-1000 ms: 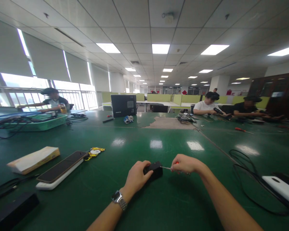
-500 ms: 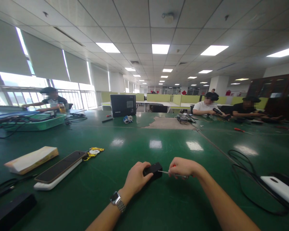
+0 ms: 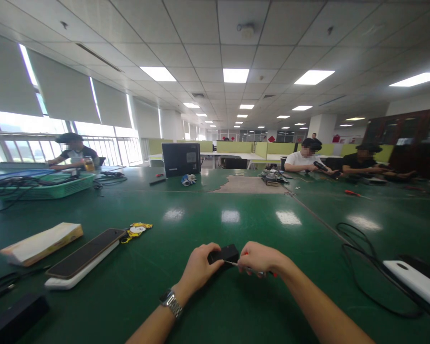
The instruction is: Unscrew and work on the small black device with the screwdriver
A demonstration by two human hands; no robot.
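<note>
A small black box-shaped device [image 3: 230,252] rests on the green table, gripped at its left end between the thumb and fingers of my left hand [image 3: 198,265]. My right hand [image 3: 261,259] is closed around a screwdriver with a red and dark handle. The thin metal shaft of the screwdriver [image 3: 231,263] points left and its tip reaches the near side of the device, close to my left thumb. Whether the tip sits in a hole cannot be made out.
To the left lie a phone [image 3: 86,252] on a white block, a tissue pack [image 3: 42,242] and a black block [image 3: 16,317]. Cables [image 3: 370,267] and a white device [image 3: 415,282] are at right. A monitor [image 3: 181,160] stands beyond; people sit at the far edges.
My right hand has moved left toward my left hand, and the screwdriver tip has shifted left along the device's near side. The whole view has shifted slightly.
</note>
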